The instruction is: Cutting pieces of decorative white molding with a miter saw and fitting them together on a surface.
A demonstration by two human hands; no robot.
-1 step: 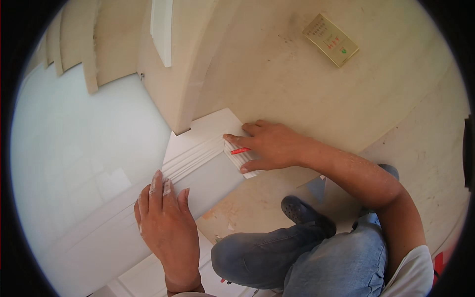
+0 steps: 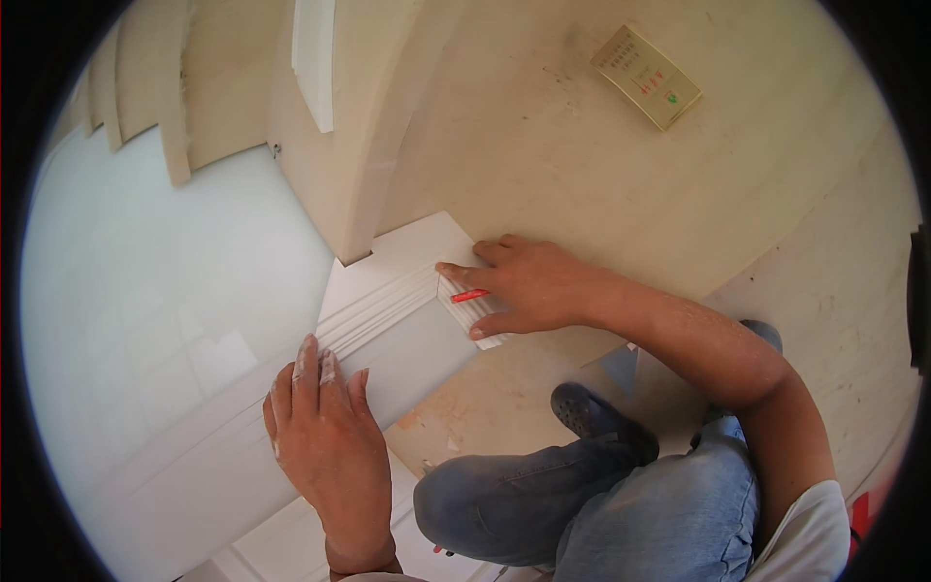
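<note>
Two grooved white moulding strips meet at an angled corner: the long strip [image 2: 383, 315] runs down to the left, and the short piece [image 2: 459, 308] lies under my right hand. Both rest on a white board [image 2: 422, 236]. My right hand [image 2: 538, 281] has its index fingertip at the joint and its thumb at the short piece's lower end. A red pencil-like stick [image 2: 469, 296] pokes out between that thumb and index finger; the rest of it is hidden. My left hand [image 2: 325, 417], its fingers stretched out and smudged white, lies flat across the long strip.
A beige stepped structure [image 2: 320, 165] rises beside the board, with a glossy white surface [image 2: 184, 291] to its left. A gold printed flat box [image 2: 647, 78] lies on the beige floor [image 2: 543, 145]. My bent legs [image 2: 582, 504] and dark clog [image 2: 601, 422] are close by.
</note>
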